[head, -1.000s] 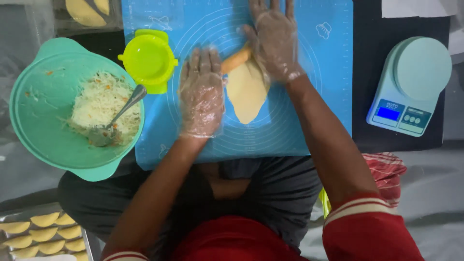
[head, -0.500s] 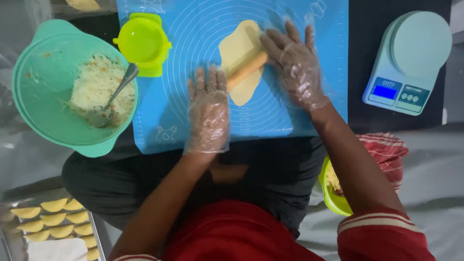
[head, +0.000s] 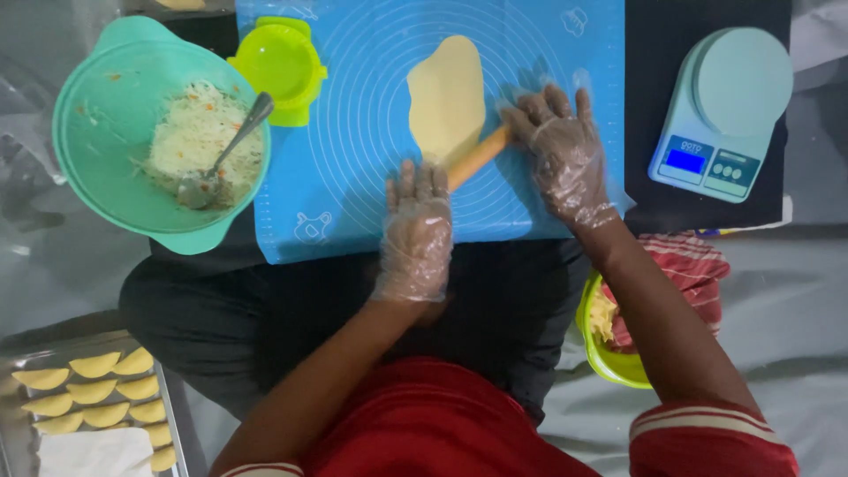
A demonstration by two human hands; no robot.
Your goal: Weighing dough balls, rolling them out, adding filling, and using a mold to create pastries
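Note:
A flat oval of yellow dough point(head: 449, 95) lies on a blue silicone mat point(head: 353, 132). A wooden rolling pin point(head: 477, 157) rests slanted across the dough's near edge. My left hand point(head: 415, 225), in a clear plastic glove, presses flat on the pin's left end. My right hand point(head: 564, 155), also gloved, presses flat on its right end. Both palms lie on top of the pin with fingers spread, not wrapped around it.
A teal bowl point(head: 97, 106) of shredded filling with a spoon point(head: 225, 146) stands at the left, with a green dumpling press point(head: 278, 64) beside it. A kitchen scale point(head: 724, 110) sits at the right. A tray point(head: 18, 437) of folded pastries point(head: 93, 397) is at the bottom left, and a green bowl point(head: 609, 362) by my right elbow.
Both hands have drawn the rolling pin back toward me, off the middle of the dough to its near edge. The dough now lies longer and thinner.

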